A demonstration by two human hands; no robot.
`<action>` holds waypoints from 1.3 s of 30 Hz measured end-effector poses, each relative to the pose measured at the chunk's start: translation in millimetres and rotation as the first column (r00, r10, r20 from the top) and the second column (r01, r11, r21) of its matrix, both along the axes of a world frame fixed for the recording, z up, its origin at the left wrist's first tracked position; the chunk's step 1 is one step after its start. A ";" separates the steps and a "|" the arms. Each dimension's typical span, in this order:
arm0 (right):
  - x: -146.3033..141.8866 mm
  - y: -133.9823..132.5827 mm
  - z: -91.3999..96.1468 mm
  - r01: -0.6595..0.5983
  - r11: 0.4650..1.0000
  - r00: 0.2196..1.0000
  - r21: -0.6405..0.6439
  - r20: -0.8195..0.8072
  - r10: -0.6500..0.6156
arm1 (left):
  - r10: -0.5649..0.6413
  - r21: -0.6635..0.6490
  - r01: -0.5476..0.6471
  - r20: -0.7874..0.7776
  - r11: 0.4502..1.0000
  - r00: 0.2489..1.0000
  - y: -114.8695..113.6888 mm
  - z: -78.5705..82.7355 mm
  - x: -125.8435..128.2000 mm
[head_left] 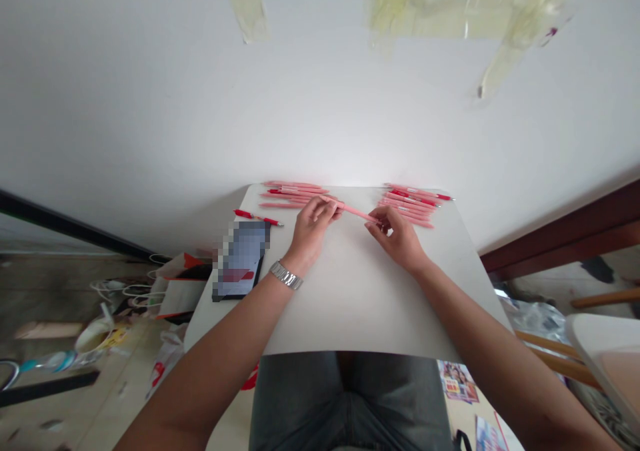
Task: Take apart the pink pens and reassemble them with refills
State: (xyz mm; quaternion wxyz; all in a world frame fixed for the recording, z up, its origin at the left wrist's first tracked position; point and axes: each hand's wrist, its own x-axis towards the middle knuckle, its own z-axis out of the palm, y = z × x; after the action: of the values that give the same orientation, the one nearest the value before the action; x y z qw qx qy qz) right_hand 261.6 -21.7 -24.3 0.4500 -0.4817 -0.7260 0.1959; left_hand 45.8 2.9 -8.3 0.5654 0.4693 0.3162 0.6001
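A slim pink pen (357, 212) is stretched between my two hands above the white table. My left hand (314, 223), with a metal watch (286, 275) on its wrist, pinches the pen's left end. At the other end, the fingers of my right hand (395, 233) are closed around the tip. Behind my left hand lies a group of pink and red pens (293, 189). A second group of similar pens (407, 203) lies just beyond my right hand, some with clear and red parts.
A dark-edged phone or tablet (241, 261), partly blurred out, lies at the table's left. Behind it rests a red pen (257, 218). A wall with tape strips rises at the back edge. Bags (183, 284) stand on the floor at left; a pale chair (607, 351) is at right.
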 end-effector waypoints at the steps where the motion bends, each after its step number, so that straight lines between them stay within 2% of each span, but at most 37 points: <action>1: 0.2 -0.3 1.1 -0.007 1.000 1.000 0.008 0.014 0.007 | -0.003 0.001 0.003 -0.007 1.000 1.000 0.0 0.2 -0.1; 10: 1.5 -1.3 3.5 -0.010 1.000 0.997 -0.003 0.074 0.010 | -0.018 -0.005 0.018 -0.017 1.000 1.000 0.4 -0.5 0.3; 19: 0.2 -0.8 -2.7 0.004 0.999 1.000 -0.032 -0.029 -0.005 | 0.000 -0.011 0.000 0.000 1.000 1.000 -0.2 0.1 0.5; 29: 0.0 -0.7 -0.3 0.003 1.000 1.000 0.012 -0.007 -0.003 | -0.002 -0.012 0.002 -0.017 1.000 1.000 0.3 -1.0 0.2; 39: -0.7 -2.1 1.2 0.003 1.000 1.000 -0.014 0.002 -0.003 | -0.006 -0.021 0.006 -0.016 1.000 1.000 1.4 -2.8 -0.1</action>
State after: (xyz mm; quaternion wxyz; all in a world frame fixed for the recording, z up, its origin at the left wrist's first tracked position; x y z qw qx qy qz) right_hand 260.9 -23.8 -23.0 0.4462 -0.4861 -0.7243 0.1999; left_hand 45.7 4.3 -11.1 0.5694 0.4692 0.3256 0.5913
